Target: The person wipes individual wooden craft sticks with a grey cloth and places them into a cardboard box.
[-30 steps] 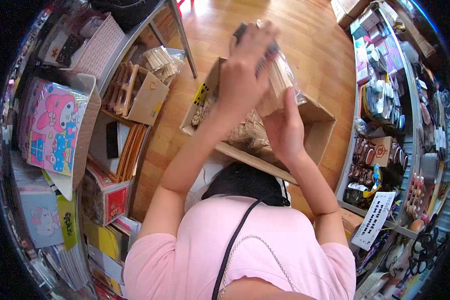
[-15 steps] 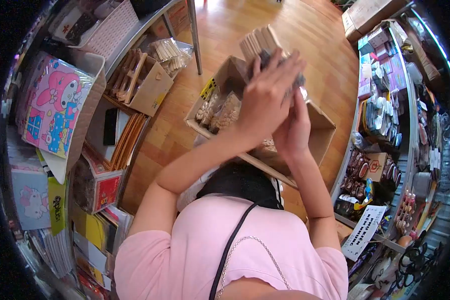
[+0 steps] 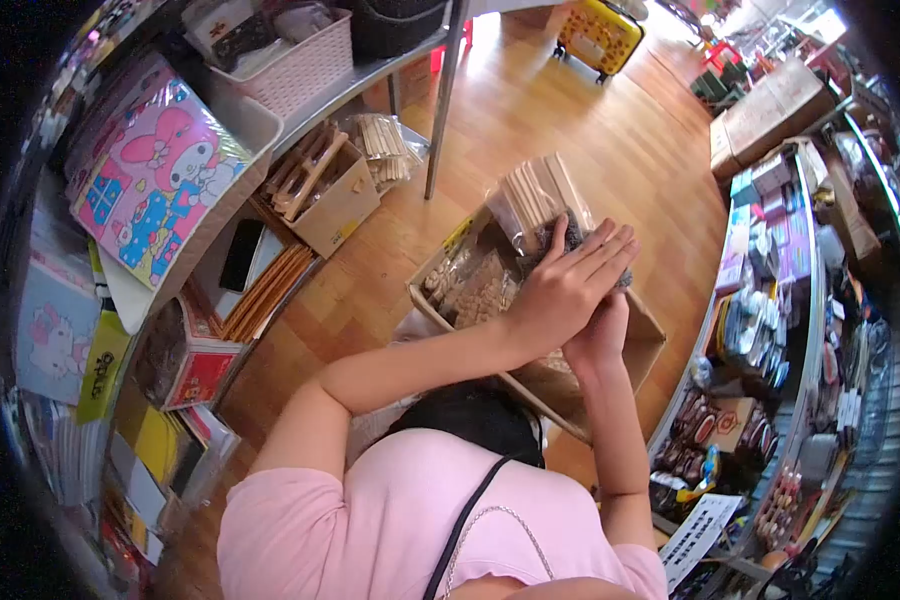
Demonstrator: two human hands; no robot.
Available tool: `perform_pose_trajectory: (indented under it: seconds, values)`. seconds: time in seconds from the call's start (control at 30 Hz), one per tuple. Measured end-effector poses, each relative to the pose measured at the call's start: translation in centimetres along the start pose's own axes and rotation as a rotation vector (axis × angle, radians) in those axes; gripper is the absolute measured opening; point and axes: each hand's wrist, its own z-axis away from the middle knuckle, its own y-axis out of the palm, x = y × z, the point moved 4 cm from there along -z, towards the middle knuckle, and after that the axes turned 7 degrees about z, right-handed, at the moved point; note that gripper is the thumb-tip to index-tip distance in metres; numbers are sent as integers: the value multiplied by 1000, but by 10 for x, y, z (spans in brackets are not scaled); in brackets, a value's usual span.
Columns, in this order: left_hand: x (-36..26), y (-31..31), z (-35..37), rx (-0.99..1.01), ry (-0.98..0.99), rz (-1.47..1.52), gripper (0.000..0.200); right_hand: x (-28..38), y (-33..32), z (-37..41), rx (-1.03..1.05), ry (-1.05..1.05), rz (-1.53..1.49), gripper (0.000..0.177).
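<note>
My left hand (image 3: 565, 295) lies across a dark grey, fuzzy cloth (image 3: 572, 236), its fingers stretched out and pressing it against a clear-wrapped pack of wooden sticks (image 3: 538, 195). From underneath, my right hand (image 3: 600, 335) supports the lower end of the pack; most of its fingers are hidden behind my left hand. The far end of the pack sticks out beyond both hands. Below them stands an open cardboard box (image 3: 642, 350) with clear bags of small wooden pieces (image 3: 485, 290) inside.
On the left shelf sit a smaller cardboard box (image 3: 335, 215) of wooden items, a black phone (image 3: 242, 255) and a white basket (image 3: 305, 75). Packed shelves (image 3: 760, 330) line the right side. A yellow suitcase (image 3: 600, 38) stands at the back.
The view has tilted up and shifted, bringing the yellow suitcase into sight. Both hands remain on the pack and cloth, with my left hand's fingers shifted along the cloth.
</note>
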Motion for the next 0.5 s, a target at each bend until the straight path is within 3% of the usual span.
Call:
perform_pose_trajectory:
  seconds: [0.03,0.07,0.1,0.17,0.2,0.3,0.33,0.43,0.47,0.5]
  values:
    - [4,-2,-8,25,39,-52,47,-1,2,2,-19,28,12,50]
    - [11,-7,-17,-9,17,-90,40,-8,-7,-5,161,52,17,49]
    - [18,-15,-27,-25,19,-105,40,-11,-5,-5,181,54,26,49]
    - [44,-29,-47,25,-253,-59,29,-13,0,-5,210,1,41,47]
    - [65,-29,-43,-131,-297,96,26,-16,-3,-4,201,60,10,44]
    - [69,-22,-22,-170,-398,195,27,-13,-3,-4,210,61,-21,43]
    - [52,-18,-11,-143,-301,114,28,-13,-8,-6,145,19,-62,44]
    - [5,-1,20,-24,-54,-108,38,-8,6,-4,215,-124,-59,44]
    - [4,-1,16,-20,-53,-122,38,-11,15,6,-116,-152,-62,47]
    - [-2,-1,12,-14,15,-82,40,-12,15,6,-109,-147,-69,47]
